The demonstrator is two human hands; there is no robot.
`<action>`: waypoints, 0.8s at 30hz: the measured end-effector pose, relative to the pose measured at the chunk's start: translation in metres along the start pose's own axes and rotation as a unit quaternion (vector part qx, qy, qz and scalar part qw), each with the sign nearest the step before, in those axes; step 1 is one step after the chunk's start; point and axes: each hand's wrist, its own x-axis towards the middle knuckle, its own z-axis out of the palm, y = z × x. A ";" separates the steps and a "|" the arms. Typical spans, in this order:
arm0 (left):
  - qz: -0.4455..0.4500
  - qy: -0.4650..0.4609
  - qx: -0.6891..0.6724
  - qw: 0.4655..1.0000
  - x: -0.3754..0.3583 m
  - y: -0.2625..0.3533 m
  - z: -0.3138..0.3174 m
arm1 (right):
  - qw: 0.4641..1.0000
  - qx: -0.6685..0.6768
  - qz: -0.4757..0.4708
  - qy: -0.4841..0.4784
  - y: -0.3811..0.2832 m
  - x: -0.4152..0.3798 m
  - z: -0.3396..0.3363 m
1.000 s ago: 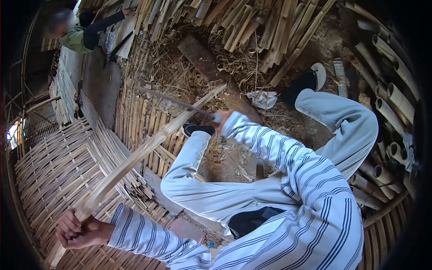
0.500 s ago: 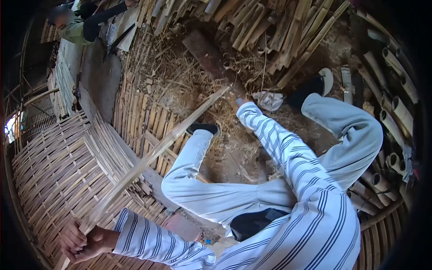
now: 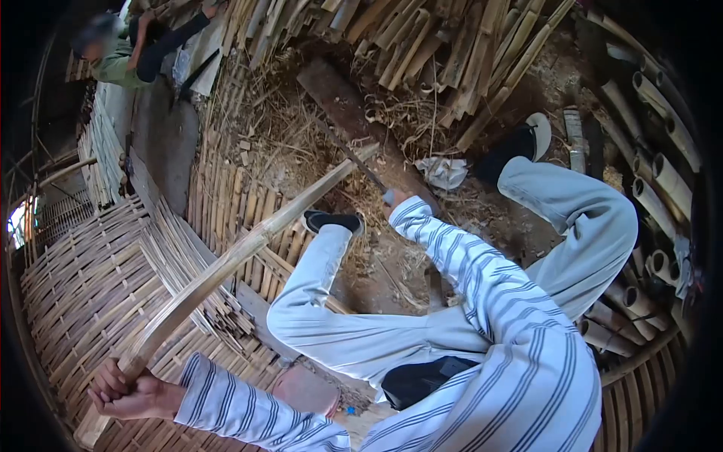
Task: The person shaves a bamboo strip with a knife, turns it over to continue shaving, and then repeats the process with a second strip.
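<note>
A long split bamboo piece (image 3: 248, 245) slants from the lower left up to the middle of the view. My left hand (image 3: 124, 392) is wrapped around it near its lower end. Its far tip crosses the blade of a long knife (image 3: 354, 160), close over a brown wooden plank (image 3: 339, 94) on the ground. My right hand (image 3: 398, 199) grips the knife's handle, partly covered by its striped sleeve. The blade points up and left, away from me.
Split bamboo (image 3: 482, 60) is piled at the top, with bamboo tubes (image 3: 666, 177) along the right. Shavings (image 3: 286, 135) litter the ground near my shoe (image 3: 335, 221). A woven bamboo panel (image 3: 90, 279) lies at left. Another person (image 3: 124, 64) sits at upper left.
The bamboo piece has turned, showing a broader side. My left hand has shifted slightly left, my right hand slightly left and down, and the knife blade shows more clearly.
</note>
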 end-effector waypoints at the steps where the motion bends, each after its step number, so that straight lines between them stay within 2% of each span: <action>1: -0.010 -0.026 -0.042 0.999 0.001 0.000 -0.007 | 0.985 0.001 -0.083 0.152 0.016 0.002 0.041; 4: -0.053 -0.108 -0.048 0.992 0.008 0.007 -0.024 | 0.996 0.061 -0.068 -0.014 -0.027 -0.054 -0.037; 5: -0.013 -0.059 -0.009 0.998 0.004 0.004 -0.020 | 0.994 0.059 -0.088 0.001 -0.021 -0.047 -0.029; 7: -0.018 -0.057 -0.016 0.998 0.000 0.003 -0.020 | 0.989 0.053 -0.134 0.033 -0.003 -0.020 -0.011; 10: -0.009 -0.058 -0.017 0.998 0.006 0.006 -0.026 | 0.995 -0.053 -0.067 0.043 0.000 0.007 -0.015; 15: -0.017 -0.064 -0.065 0.996 -0.004 0.001 -0.009 | 0.998 -0.009 -0.052 0.029 -0.008 0.008 -0.008; 16: -0.014 -0.071 -0.058 0.996 -0.004 0.003 -0.008 | 1.000 0.000 0.022 -0.005 -0.008 0.013 -0.014; 18: -0.023 -0.089 -0.075 0.993 -0.001 0.007 -0.012 | 0.999 0.004 0.013 0.036 -0.010 0.017 -0.022; 20: -0.065 -0.127 -0.101 0.985 0.003 0.012 -0.016 | 0.998 -0.019 -0.056 0.027 -0.015 0.002 -0.022; 21: -0.023 -0.034 -0.088 0.995 -0.003 0.004 -0.009 | 0.999 -0.020 -0.029 0.016 -0.005 0.009 -0.005; 24: -0.053 -0.126 -0.088 0.987 0.006 0.010 -0.027 | 0.992 0.000 0.117 -0.041 0.029 0.061 0.028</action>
